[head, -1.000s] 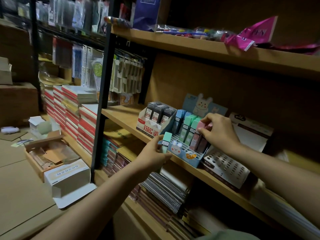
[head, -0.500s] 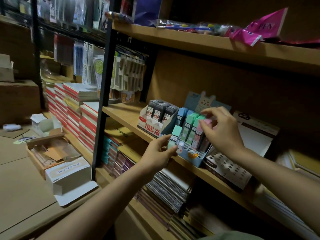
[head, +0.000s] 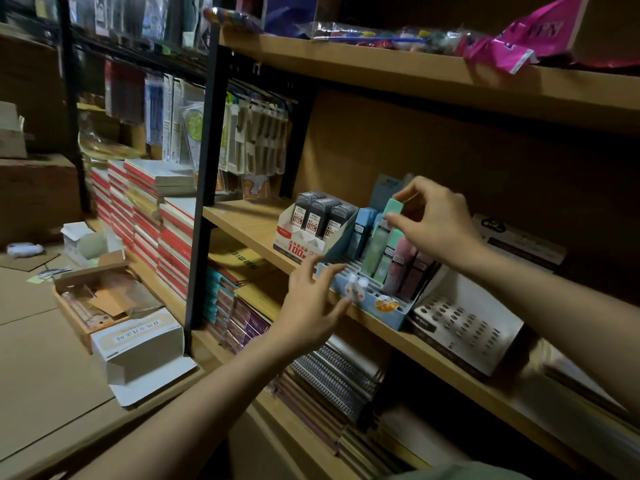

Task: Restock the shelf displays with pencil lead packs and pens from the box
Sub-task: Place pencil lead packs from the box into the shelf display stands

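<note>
Wooden shelf [head: 249,221]: right hand [head: 437,223] pinches one green pack [head: 393,206].

The room is dim, its light falling warm on wooden shelf boards [head: 398,69] held by a black metal upright [head: 204,188]. A brown back panel [head: 450,154] closes the shelving behind. Stacked notebooks [head: 166,216] with red spines fill the lower left racks, and hanging packets [head: 256,140] crowd above them. Flattened cardboard [head: 41,358] covers the floor, where a cardboard carton [head: 38,192] stands at far left.
</note>
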The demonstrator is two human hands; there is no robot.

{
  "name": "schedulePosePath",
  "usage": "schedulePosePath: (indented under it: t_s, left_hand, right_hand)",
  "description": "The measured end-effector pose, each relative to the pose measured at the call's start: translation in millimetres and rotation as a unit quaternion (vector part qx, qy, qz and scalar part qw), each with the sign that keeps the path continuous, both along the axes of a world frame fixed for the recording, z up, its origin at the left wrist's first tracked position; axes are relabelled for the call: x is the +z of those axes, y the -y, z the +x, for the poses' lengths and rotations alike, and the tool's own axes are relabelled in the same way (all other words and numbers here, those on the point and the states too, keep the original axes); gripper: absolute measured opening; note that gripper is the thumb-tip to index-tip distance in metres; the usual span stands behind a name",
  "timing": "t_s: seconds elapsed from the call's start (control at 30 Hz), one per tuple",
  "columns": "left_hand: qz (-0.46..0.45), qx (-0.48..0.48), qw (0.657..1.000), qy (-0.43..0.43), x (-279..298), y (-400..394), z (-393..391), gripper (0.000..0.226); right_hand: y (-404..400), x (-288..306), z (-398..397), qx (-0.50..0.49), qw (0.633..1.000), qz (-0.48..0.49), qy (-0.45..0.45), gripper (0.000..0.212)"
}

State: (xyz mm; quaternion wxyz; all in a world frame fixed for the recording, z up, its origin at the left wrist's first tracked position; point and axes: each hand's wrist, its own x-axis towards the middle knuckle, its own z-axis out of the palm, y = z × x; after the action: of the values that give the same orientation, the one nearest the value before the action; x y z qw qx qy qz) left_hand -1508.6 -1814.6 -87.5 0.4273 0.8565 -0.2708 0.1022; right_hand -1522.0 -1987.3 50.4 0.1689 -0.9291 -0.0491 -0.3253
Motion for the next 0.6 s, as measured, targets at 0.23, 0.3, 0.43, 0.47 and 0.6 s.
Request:
schedulePosePath:
  t_s: [0.23, 0.3, 0.43, 0.47, 0.6]
  left_hand:
    - [0.131, -0.053, 0.987, 0.071, -21.7, 15.0, 12.3, 0.065]
    - [0.129, -0.058, 0.987, 0.071, -27.1, 16.0, 13.4, 0.067]
    - [0.137, -0.055, 0.985, 0.088, -31.1, 15.4, 15.8, 0.069]
    - [0.138, -0.055, 0.985, 0.092, -30.8, 15.7, 15.9, 0.069]
    - [0.147, -0.053, 0.983, 0.1, -32.1, 17.2, 15.8, 0.072]
  right_hand:
    - [7.2, -13.9, 18.8, -0.016, 0.997, -0.076, -0.012, 0.02]
    - [7.9, -19.0, 20.3, -0.02, 0.997, -0.075, -0.008, 0.02]
    - [5.8, -25.4, 23.3, -0.026, 0.997, -0.077, -0.007, 0.02]
    - [5.2, -26.5, 24.9, -0.031, 0.996, -0.084, -0.014, 0.021]
    - [5.4, -36.6, 31.0, -0.058, 0.992, -0.113, -0.006, 0.022]
